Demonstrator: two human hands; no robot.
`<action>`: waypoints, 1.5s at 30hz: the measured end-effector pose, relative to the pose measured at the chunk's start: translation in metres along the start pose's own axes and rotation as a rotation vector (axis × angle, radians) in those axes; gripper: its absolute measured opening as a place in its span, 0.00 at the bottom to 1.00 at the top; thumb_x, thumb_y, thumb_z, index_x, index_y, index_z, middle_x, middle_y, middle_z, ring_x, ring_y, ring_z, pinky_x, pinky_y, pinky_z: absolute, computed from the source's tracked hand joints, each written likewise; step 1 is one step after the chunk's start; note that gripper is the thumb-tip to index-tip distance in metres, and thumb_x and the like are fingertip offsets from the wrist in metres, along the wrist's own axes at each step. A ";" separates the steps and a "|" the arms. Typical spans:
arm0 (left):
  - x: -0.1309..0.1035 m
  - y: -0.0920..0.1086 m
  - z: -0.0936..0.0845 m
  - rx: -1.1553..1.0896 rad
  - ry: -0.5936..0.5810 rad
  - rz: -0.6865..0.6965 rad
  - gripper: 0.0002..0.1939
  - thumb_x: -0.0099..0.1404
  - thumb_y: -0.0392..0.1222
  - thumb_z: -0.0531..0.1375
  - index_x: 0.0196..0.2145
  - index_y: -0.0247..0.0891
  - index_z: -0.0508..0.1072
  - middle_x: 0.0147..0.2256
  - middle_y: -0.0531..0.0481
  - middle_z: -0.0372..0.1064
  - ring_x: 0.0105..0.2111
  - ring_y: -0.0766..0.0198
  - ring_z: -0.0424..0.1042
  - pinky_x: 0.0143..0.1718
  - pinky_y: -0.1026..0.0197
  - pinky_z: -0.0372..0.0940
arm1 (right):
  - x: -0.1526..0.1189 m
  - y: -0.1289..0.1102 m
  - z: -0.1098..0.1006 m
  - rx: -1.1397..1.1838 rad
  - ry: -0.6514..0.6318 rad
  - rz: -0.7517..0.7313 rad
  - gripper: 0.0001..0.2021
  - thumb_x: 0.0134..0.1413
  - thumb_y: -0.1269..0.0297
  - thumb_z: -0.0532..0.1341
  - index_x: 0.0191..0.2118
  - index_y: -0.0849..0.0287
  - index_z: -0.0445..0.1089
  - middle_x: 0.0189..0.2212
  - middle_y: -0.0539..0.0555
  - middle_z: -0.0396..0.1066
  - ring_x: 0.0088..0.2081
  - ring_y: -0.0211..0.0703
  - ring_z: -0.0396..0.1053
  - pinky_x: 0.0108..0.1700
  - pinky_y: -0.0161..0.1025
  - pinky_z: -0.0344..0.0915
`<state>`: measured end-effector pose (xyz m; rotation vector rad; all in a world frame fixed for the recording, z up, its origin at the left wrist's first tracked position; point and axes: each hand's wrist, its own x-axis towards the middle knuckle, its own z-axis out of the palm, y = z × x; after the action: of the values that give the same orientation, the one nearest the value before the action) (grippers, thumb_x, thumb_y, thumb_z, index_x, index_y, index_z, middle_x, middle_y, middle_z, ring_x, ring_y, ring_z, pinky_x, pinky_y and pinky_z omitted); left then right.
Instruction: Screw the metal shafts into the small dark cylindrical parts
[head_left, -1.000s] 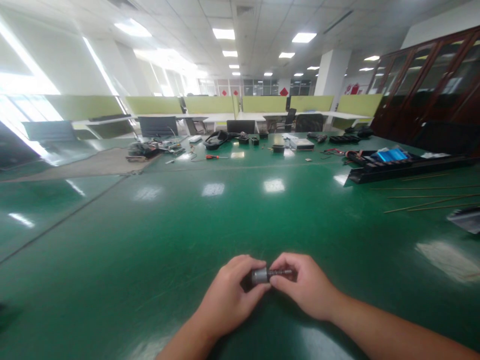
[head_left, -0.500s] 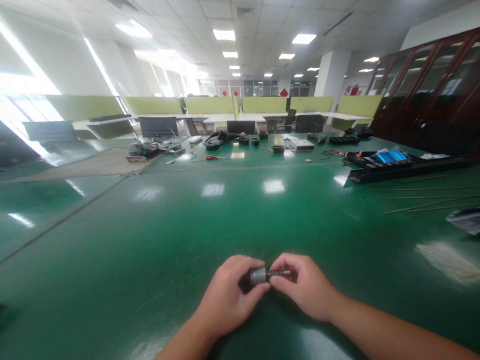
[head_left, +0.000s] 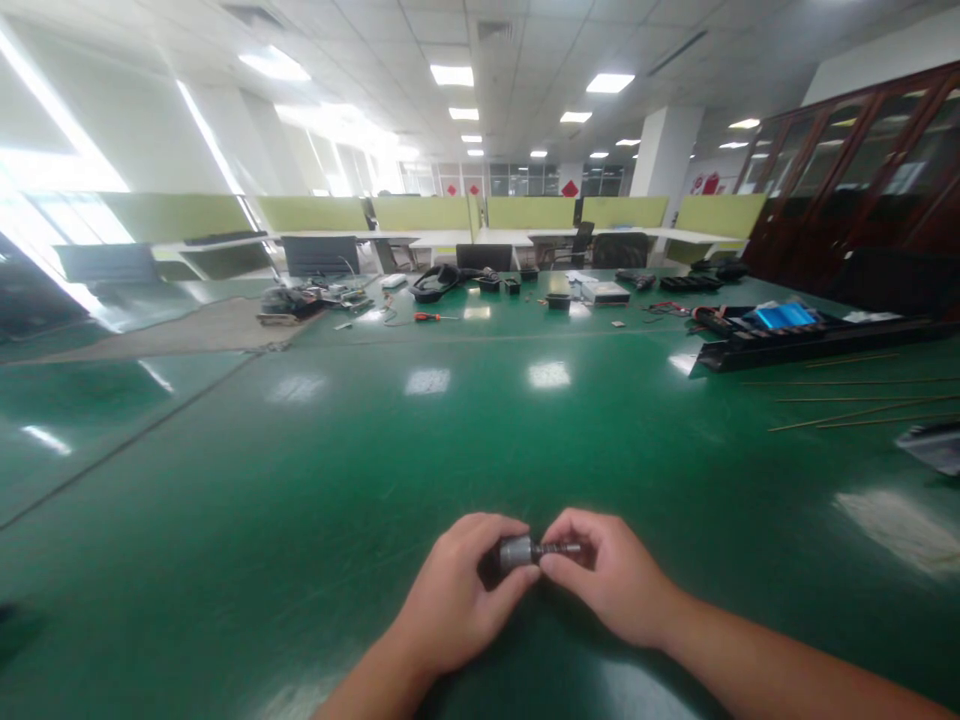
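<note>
Cyl. (head_left: pixel 516 552) clamped in L hand (head_left: pixel 457 590), R hand (head_left: pixel 611 575) round shaft (head_left: pixel 559 548), grip unclear, sign (head_left: pixel 711 185) illegible

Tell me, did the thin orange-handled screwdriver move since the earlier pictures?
No, the screwdriver hasn't shifted either way against the flat yellow-green partition beyond it.

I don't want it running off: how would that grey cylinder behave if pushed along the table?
The grey cylinder would probably roll, its side being round. The glossy table likely offers little grip. The thin rod at the cylinder's end looks straight and likely stiff.
</note>
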<state>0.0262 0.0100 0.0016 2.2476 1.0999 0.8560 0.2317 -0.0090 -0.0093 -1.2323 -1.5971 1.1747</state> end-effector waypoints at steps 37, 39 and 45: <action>-0.002 -0.002 -0.003 0.017 0.098 0.016 0.11 0.61 0.43 0.65 0.42 0.42 0.75 0.38 0.50 0.77 0.38 0.57 0.75 0.41 0.57 0.68 | 0.001 0.003 -0.001 0.008 0.013 0.022 0.05 0.57 0.63 0.63 0.35 0.60 0.71 0.26 0.48 0.69 0.28 0.37 0.64 0.31 0.33 0.58; -0.002 -0.002 -0.003 0.014 0.095 0.016 0.11 0.61 0.43 0.64 0.42 0.42 0.75 0.38 0.49 0.77 0.37 0.57 0.76 0.41 0.58 0.68 | 0.001 0.002 -0.001 0.010 0.011 0.022 0.06 0.57 0.63 0.63 0.35 0.60 0.70 0.26 0.48 0.69 0.28 0.37 0.64 0.31 0.33 0.58; 0.000 -0.002 -0.003 0.010 0.096 0.003 0.11 0.62 0.44 0.64 0.42 0.42 0.76 0.38 0.49 0.77 0.38 0.57 0.75 0.41 0.57 0.68 | 0.001 0.003 -0.001 0.028 0.007 0.036 0.06 0.57 0.63 0.63 0.35 0.60 0.70 0.25 0.47 0.68 0.26 0.37 0.62 0.29 0.33 0.57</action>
<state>0.0230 0.0113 0.0025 2.2368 1.1459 0.9709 0.2330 -0.0079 -0.0116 -1.2500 -1.5537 1.2097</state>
